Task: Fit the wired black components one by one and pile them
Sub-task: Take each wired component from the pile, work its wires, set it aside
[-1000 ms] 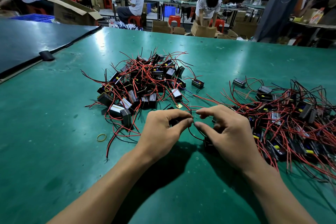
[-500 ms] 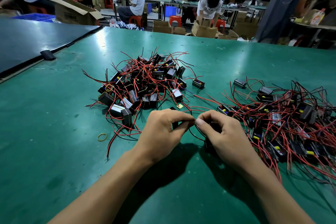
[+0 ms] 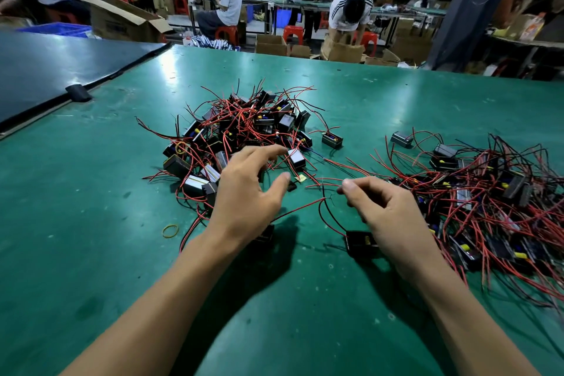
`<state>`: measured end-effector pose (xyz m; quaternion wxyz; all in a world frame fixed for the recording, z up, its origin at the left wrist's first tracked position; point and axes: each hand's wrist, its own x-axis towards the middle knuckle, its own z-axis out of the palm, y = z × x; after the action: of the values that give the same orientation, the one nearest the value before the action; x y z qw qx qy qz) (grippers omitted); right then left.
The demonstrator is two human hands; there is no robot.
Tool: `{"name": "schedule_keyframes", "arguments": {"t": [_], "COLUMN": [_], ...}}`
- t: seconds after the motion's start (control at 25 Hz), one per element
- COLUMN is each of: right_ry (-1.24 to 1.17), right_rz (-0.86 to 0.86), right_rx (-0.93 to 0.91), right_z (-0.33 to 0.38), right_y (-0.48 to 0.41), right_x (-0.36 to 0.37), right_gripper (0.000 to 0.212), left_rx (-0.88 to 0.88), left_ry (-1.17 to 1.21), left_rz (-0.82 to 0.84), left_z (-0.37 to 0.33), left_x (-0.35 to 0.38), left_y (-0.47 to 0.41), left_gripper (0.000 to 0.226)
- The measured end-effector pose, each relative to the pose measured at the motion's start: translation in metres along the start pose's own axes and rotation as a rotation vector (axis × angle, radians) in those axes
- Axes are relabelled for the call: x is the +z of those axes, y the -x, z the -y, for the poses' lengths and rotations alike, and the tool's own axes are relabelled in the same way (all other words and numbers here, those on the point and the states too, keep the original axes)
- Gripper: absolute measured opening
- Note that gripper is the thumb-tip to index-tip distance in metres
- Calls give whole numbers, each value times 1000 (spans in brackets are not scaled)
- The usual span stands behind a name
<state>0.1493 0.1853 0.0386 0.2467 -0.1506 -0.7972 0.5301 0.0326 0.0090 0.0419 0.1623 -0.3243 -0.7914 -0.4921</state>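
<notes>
Green workbench mat (image 3: 91,223) is being worked at: a thin red wire (image 3: 320,185) is being pinched by the right hand (image 3: 384,217), the left hand (image 3: 244,192) being held spread.

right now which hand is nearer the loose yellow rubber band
Left. Left hand is just right of the rubber band; right hand, pinching a wire, is farther right.

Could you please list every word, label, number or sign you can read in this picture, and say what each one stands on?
No text here can be read.
Open cardboard box at back left: dark print on its side, too blurred to read.
Black components in the piles: pale top faces, any print too small to tell.
Orange packet at far right: print blurred.
</notes>
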Motion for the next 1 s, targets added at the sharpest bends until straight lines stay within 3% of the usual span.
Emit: {"name": "schedule_keyframes", "arguments": {"t": [0.08,0.16,0.44,0.68,1.0], "right_ry": [50,64,72,55,90], "right_rz": [28,102,289,242,250], "right_rx": [-12,-23,-30,-47,-29], "right_z": [0,0,-4,-6,-10], "right_y": [1,2,3,3,2], "right_x": [6,8,4,5,6], "right_gripper": [8,15,17,11,8], "left_rx": [-50,-61,-172,-253,-256], "left_ry": [-12,44,293,411,381], "left_rz": [215,298,306,288,297], "left_z": [4,3,-8,-10,-11], "left_x": [-1,2,10,9,12], "left_y": [-2,-2,10,11,12], "left_gripper": [41,31,12,5,5]}}
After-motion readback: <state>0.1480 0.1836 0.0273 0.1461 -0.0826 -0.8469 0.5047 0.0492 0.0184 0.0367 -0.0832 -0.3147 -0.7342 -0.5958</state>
